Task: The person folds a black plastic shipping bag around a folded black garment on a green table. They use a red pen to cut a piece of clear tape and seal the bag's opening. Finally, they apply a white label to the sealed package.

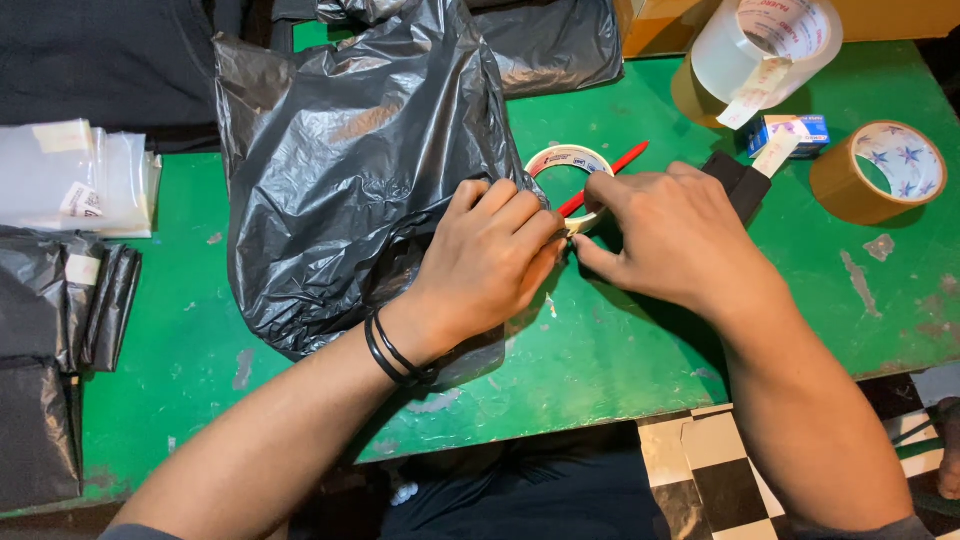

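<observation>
With the black bag (350,170) lying on the green table (620,340), left hand (490,265) and right hand (670,235) pinch tape from the small roll (570,160) beside it; best kept taut, I'd say.

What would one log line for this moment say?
left hand: on black plastic bag | right hand: pinching at small tape roll | surface: green table
</observation>
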